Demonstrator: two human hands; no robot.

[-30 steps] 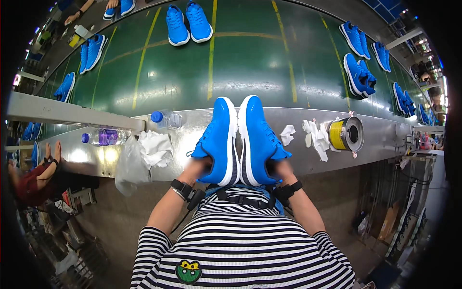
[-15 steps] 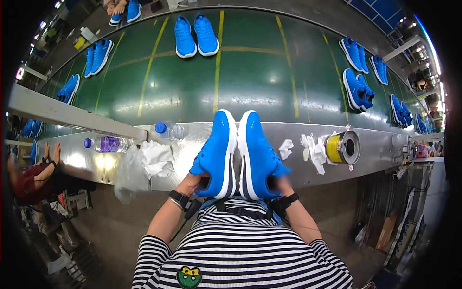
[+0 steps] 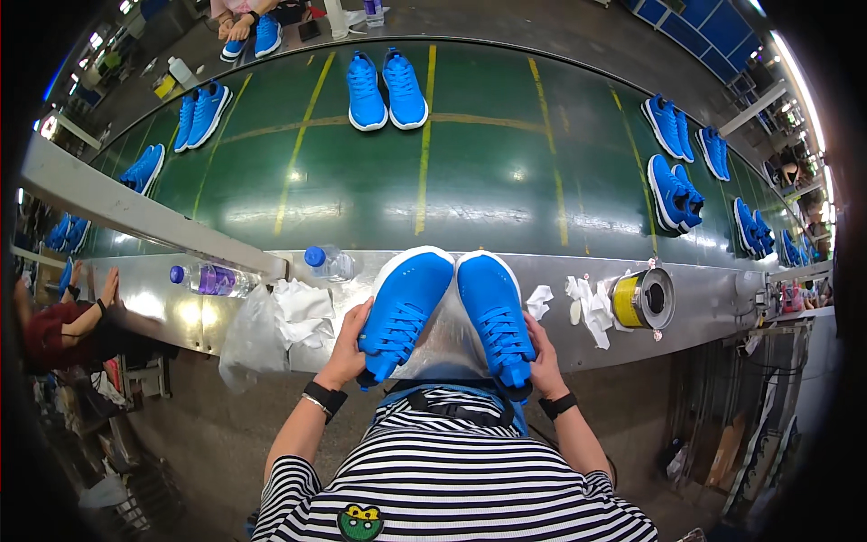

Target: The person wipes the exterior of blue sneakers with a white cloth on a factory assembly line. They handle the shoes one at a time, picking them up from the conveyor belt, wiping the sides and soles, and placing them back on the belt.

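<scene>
My left hand [image 3: 346, 350] grips the outer side of one blue sneaker [image 3: 408, 303] near its laces. My right hand [image 3: 545, 362] holds the other blue sneaker [image 3: 490, 298] of the pair the same way. Both shoes have white soles and blue laces. Their uppers face up, with the toes pointing away from me toward the belt and close together, and the heels spread apart near my waist. The fingers under and behind each shoe are partly hidden. Beneath the toes lies the metal ledge [image 3: 433, 354].
Beyond the ledge runs a green conveyor belt [image 3: 492, 190] with several pairs of blue sneakers [image 3: 404, 90]. Bottles [image 3: 215, 279], crumpled white paper [image 3: 302, 312] and a plastic bag [image 3: 248, 339] lie left; a yellow-labelled can [image 3: 643, 299] right. Co-workers' hands [image 3: 237, 27] show far left.
Both sneakers have turned from resting on their sides, soles facing each other, to uppers up. My hands have moved from the shoe openings to the outer sides. The view has shifted slightly.
</scene>
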